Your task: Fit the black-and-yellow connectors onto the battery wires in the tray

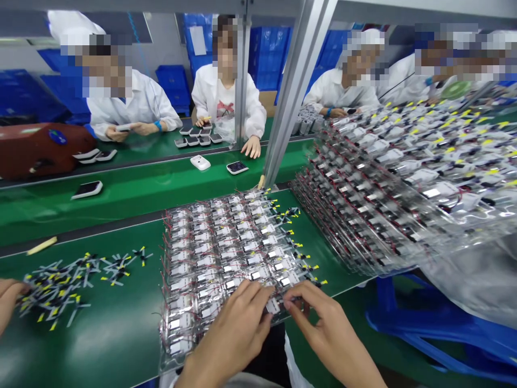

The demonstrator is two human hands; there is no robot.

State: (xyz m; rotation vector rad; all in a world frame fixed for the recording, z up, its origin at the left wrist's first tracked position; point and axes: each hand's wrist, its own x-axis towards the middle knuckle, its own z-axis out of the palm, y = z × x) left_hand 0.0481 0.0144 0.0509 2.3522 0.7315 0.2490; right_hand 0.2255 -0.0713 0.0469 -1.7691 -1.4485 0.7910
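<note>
A clear plastic tray (202, 315) holds rows of small white parts with thin red and black wires. At its near right corner, my left hand (236, 323) is closed, thumb and fingertips at a small white wired part (273, 305). Against the right end of that part, my right hand (319, 318) makes a pinch; what lies between its fingertips is too small to make out. Small black pieces with yellow tips (301, 257) stick out along the tray's right side.
A loose pile of black, grey and yellow pieces (60, 285) lies left, with another person's hand (10, 302) at it. Stacked filled trays (363, 215) stand right, above a blue stool (436, 328). A metal post (294, 81) rises behind. White-cased devices (237, 167) lie on the green belt; coworkers sit beyond.
</note>
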